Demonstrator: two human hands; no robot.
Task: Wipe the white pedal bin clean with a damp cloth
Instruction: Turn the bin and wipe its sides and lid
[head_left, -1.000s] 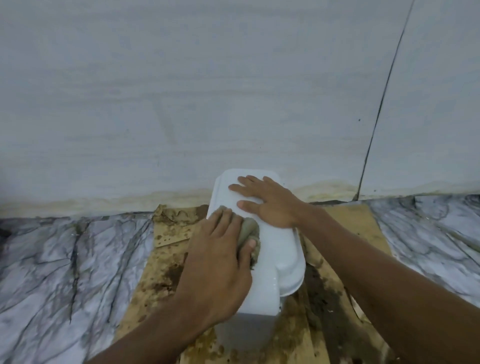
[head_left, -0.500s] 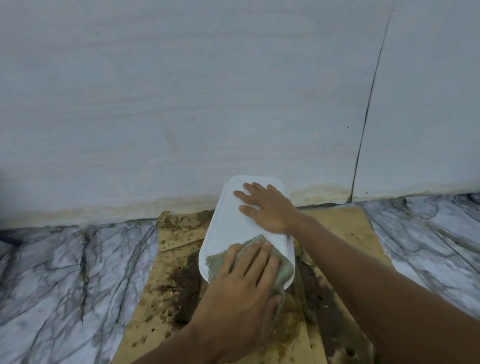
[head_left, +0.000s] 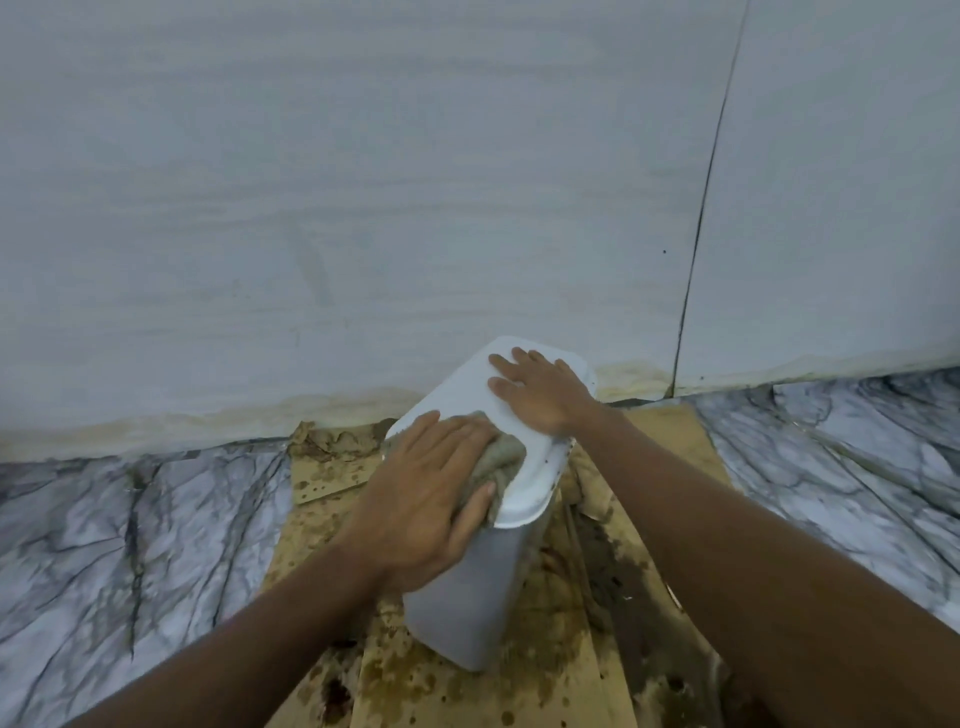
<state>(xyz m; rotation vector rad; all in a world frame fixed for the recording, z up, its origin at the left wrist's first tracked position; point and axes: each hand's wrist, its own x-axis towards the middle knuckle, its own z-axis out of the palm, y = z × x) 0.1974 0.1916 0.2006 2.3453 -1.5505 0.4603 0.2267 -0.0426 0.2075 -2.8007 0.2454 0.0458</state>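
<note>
Left hand (head_left: 421, 499) presses a grey cloth (head_left: 501, 457) on the white bin (head_left: 467, 587) lid, grip holding it; right hand (head_left: 540, 395) flat, grip wide

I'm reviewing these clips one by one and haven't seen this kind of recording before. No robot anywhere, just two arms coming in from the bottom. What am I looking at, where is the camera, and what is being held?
There is no machine here. A person wears a wide-angle camera on the head, so the single view looks forward and down at their own two bare arms.

In the middle stands a white pedal bin with its lid closed, close to a pale wall. It sits on stained brown cardboard spread over a marble-patterned floor.

The left hand presses a greyish cloth flat against the near part of the lid; it is pressing more than gripping. The right hand lies open and flat on the far part of the lid, seemingly to steady the bin. It holds nothing.

Whether the cloth is damp cannot be told from the picture.
</note>
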